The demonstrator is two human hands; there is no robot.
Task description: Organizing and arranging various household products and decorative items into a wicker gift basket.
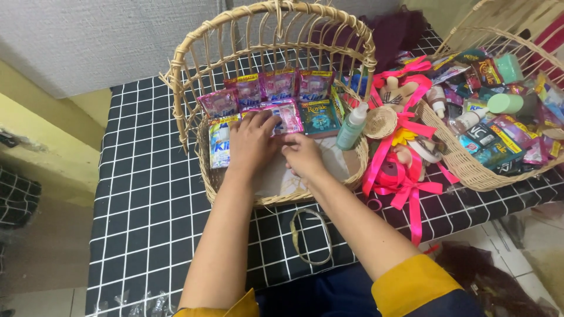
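Observation:
A tall-backed wicker basket stands on a black cloth with a white grid. Small pink and blue sachets stand in rows against its back. My left hand lies flat on a pink sachet in the lower row, fingers spread. My right hand rests beside it on the white lining of the basket floor, fingers curled; whether it grips anything I cannot tell. A teal spray bottle stands at the basket's right rim.
A second wicker basket full of sachets and small bottles sits at the right. Pink ribbons and a tiny woven bowl lie between the baskets. A thin loop of cord lies on the cloth near me.

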